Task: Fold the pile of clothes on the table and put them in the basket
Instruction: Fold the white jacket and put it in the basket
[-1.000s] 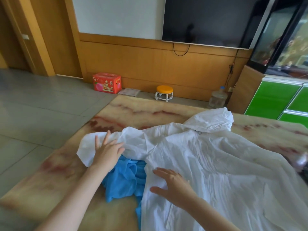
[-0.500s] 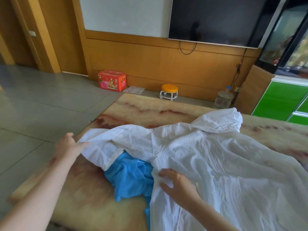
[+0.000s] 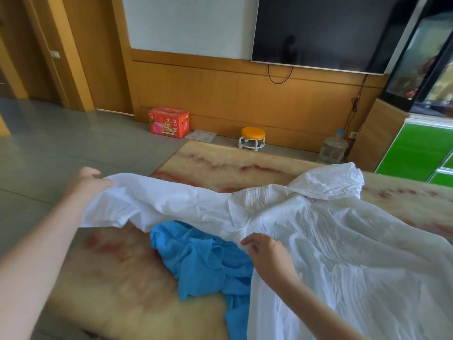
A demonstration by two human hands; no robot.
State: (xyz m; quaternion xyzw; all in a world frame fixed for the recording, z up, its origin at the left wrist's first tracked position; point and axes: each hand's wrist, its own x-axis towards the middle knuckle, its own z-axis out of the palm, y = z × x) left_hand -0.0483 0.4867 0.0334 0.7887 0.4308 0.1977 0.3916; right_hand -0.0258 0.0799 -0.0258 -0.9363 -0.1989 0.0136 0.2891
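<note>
A large white hooded garment (image 3: 331, 241) lies spread over the marble-patterned table (image 3: 110, 278), its hood at the far side. My left hand (image 3: 89, 184) grips the end of its left sleeve and holds it stretched out past the table's left edge. My right hand (image 3: 268, 253) pinches the white fabric near the sleeve's base. A crumpled blue garment (image 3: 201, 261) lies partly under the white one. No basket is in view.
On the grey tiled floor beyond the table stand a red cardboard box (image 3: 168, 121), a small orange-topped stool on wheels (image 3: 252, 138) and a water jug (image 3: 333, 149). A green cabinet (image 3: 416, 148) stands at the right, a dark screen (image 3: 326, 30) on the wall.
My left hand slid off the garment to the sleeve's end, took hold of it and pulled it out to the left and up. My right hand went from lying flat to pinching the fabric.
</note>
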